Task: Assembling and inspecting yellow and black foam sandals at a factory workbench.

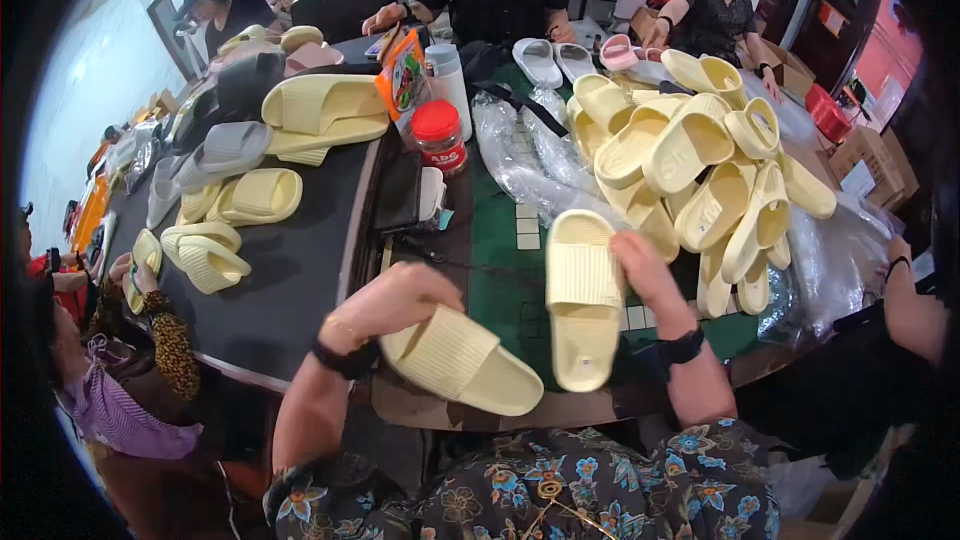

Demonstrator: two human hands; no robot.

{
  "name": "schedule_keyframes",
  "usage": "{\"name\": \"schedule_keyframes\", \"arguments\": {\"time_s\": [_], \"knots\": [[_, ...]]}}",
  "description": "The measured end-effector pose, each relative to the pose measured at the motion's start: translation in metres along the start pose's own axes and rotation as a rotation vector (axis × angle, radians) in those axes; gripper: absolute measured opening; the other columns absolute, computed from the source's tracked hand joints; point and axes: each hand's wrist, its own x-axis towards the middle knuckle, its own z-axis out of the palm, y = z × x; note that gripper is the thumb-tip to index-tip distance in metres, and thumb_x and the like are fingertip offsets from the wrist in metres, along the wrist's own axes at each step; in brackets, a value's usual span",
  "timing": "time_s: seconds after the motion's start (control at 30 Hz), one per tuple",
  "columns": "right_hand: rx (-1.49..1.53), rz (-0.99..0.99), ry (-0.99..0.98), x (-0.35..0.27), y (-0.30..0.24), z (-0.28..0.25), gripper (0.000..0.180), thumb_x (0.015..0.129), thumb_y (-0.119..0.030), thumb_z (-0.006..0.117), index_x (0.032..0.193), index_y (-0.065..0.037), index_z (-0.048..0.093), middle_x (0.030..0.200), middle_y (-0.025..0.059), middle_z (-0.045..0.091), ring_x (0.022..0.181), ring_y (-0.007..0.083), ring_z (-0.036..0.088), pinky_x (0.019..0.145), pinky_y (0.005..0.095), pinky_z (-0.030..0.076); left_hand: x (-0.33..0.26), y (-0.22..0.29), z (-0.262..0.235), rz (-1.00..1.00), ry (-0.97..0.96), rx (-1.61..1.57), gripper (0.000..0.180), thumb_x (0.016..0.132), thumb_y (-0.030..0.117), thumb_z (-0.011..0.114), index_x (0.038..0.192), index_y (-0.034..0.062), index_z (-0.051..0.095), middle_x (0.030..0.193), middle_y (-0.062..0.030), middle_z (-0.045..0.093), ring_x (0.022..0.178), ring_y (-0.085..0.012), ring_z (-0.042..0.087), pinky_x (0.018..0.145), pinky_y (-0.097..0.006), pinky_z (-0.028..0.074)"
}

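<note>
My left hand [405, 298] is closed on a pale yellow slide sandal [465, 365], tilted with its sole end pointing to the lower right. In my right hand [650, 270] is a second yellow slide sandal [584, 305], held nearly upright by its right edge, ribbed strap toward me. Both slippers are above the near edge of the green table [500, 280], a small gap between them. Just beyond my right hand rises a heap of the same yellow slippers [690, 145]. The fingertips of both hands are partly hidden behind the slippers.
On the left a dark conveyor belt [310, 210] carries yellow, grey and pink slippers. A red-lidded jar [438, 135], a white bottle [447, 80] and an orange packet [403, 70] stand between belt and table. Clear plastic bags [540, 160] lie beside the heap. Co-workers sit around.
</note>
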Motion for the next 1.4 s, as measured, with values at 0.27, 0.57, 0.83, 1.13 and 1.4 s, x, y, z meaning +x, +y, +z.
{"name": "schedule_keyframes", "arguments": {"time_s": [0.27,0.57,0.83,1.13,1.4], "knots": [[-0.286,-0.051,-0.096,-0.025,0.018,0.043,0.046,0.091,-0.029,0.061,0.125,0.001,0.055,0.111,0.0183,0.061,0.095,0.0285,0.062,0.083,0.0356,0.050,0.030,-0.007,0.067,-0.120,0.531,0.304,0.051,0.078,0.013,0.073,0.127,0.0080,0.058,0.134,-0.0172,0.052,0.123,-0.0367,0.047,0.102,-0.046,0.041],[-0.299,-0.030,-0.153,-0.032,0.010,0.049,0.036,0.085,-0.020,0.066,0.116,-0.004,0.062,0.106,0.0146,0.066,0.082,0.0271,0.065,0.074,0.0355,0.052,-0.010,-0.028,0.158,-0.428,0.708,-0.094,0.057,0.086,0.020,0.071,0.134,-0.0029,0.049,0.145,-0.0272,0.037,0.133,-0.0423,0.039,0.109,-0.046,0.036],[-0.843,0.002,0.137,0.024,0.026,0.058,0.019,0.083,-0.023,0.067,0.085,-0.004,0.067,0.085,0.0169,0.069,0.081,0.0371,0.066,0.073,0.0456,0.054,0.003,-0.034,0.143,-0.277,0.682,-0.055,0.045,0.084,0.009,0.072,0.127,0.0025,0.058,0.143,-0.0209,0.042,0.129,-0.0361,0.046,0.105,-0.042,0.042],[-0.726,0.117,0.157,0.015,0.025,0.046,0.018,0.080,-0.023,0.065,0.080,-0.006,0.070,0.081,0.0156,0.069,0.079,0.0368,0.067,0.073,0.0466,0.054,0.002,0.006,0.127,-0.235,0.798,0.143,0.034,0.077,0.002,0.074,0.110,0.0039,0.066,0.127,-0.0185,0.055,0.115,-0.0370,0.053,0.094,-0.043,0.047],[-0.216,0.312,-0.142,-0.039,0.002,0.025,0.018,0.078,-0.016,0.066,0.075,0.002,0.065,0.062,0.0054,0.061,0.062,0.0104,0.056,0.058,0.0292,0.046,0.046,0.035,0.141,-0.024,0.656,0.044,0.030,0.081,0.003,0.068,0.111,0.0037,0.065,0.101,-0.0135,0.064,0.090,-0.0304,0.063,0.079,-0.038,0.053]]}}
